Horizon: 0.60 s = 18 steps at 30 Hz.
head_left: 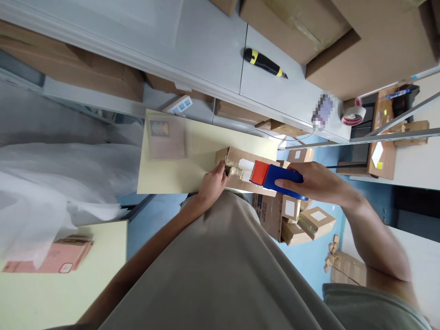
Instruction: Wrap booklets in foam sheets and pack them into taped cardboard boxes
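Note:
A small cardboard box (237,158) lies on a pale yellow table (192,151) just in front of my body. My left hand (213,183) presses on the box's left end, fingers curled against it by the tape's loose end. My right hand (314,181) is wrapped round the blue handle of a red and blue tape dispenser (271,176), whose front rests on the box top with clear tape running toward my left hand.
A flat brown packet (167,137) lies further along the yellow table. Sealed small boxes (302,222) are heaped on the blue floor. A black and yellow utility knife (263,62) and a tape roll (353,114) sit on the grey bench beside large cartons (360,41). White wrapping material (51,178) lies at left.

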Available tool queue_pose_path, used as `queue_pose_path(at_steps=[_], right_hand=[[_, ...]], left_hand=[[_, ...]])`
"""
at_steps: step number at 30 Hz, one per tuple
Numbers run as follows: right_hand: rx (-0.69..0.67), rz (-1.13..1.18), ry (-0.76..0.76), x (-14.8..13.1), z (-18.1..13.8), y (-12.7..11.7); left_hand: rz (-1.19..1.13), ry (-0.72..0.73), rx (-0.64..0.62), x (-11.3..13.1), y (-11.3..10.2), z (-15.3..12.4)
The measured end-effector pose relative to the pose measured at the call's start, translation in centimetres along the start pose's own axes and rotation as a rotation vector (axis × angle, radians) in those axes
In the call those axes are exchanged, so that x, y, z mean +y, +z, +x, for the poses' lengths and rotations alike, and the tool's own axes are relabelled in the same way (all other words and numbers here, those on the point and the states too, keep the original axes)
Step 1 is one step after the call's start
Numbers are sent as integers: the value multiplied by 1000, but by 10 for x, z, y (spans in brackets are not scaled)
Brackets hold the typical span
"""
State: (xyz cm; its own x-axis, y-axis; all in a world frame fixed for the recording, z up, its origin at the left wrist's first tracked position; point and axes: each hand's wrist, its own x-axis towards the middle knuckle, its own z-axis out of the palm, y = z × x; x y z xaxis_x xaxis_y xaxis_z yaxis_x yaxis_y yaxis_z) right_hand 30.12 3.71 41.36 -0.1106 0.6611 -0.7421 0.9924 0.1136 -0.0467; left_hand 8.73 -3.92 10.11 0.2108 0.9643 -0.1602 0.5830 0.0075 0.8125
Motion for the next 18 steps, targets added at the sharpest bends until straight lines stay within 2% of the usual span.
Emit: queue_pose_path(at_steps=[5,11,18], right_hand=[[-110,8,57,22,10,15],[-130,8,90,51,48,56],[-125,8,85,55,80,88]], left_hand=[[-24,-32,42,-3,-4,-7],[-67,-22,115,-4,-6,-11],[-12,-22,92,1,-9,-10]])
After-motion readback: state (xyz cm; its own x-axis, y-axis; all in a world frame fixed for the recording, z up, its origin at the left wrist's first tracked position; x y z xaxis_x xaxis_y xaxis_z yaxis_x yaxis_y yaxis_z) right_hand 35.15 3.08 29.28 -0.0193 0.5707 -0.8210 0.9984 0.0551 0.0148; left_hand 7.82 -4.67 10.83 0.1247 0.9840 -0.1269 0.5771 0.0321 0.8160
